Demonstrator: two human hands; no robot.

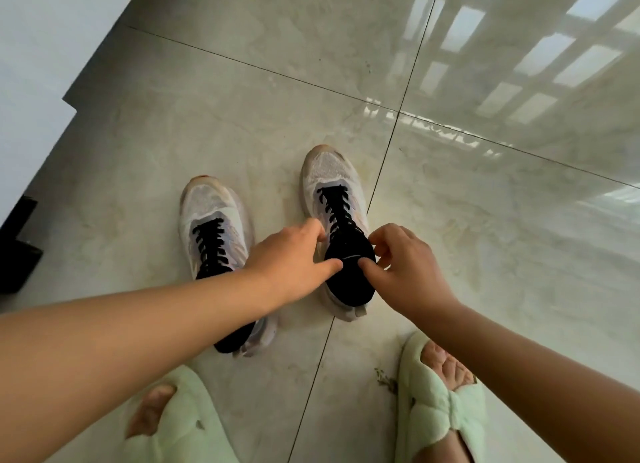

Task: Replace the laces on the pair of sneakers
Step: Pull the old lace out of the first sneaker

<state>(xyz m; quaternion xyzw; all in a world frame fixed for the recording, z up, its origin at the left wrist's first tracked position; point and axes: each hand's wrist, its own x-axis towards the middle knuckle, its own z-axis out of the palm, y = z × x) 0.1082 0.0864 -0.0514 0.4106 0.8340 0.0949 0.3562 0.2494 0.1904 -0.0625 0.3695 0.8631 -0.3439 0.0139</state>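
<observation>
Sneakers: a white mesh pair with black laces is set on the floor [450, 220] at the middle of the frame, toes pointing to the top.
Head view, right sneaker [332, 185]: placed just right of centre, across a tile joint; its black laces [334, 206] are threaded up the eyelets and its dark collar is reached by both hands.
Head view, left sneaker [211, 213]: placed left of centre, near its mate but not touching it; it is laced in black [209, 237], and its heel is partly hidden by the left forearm.
Left hand [291, 254]: held at the near side of the right sneaker's collar, thumb stretched toward the tongue, fingers curled by the top eyelets; whether a lace end is pinched cannot be told.
Right hand [401, 258]: curled at the other side of the collar, thumb pointed inward; a grip on a lace is likely but is hidden.
Slippers: pale green ones are worn at the lower left [180, 428] and lower right [436, 393].
Dark object [17, 248]: seen at the left edge; not identifiable.
Step in hand: judged to be work at the top eyelets or knot of the right sneaker.
How it is done well: both lace ends should be drawn with even tension, the tongue kept flat and centred, and the shoe steadied so it is not dragged over the tile.
</observation>
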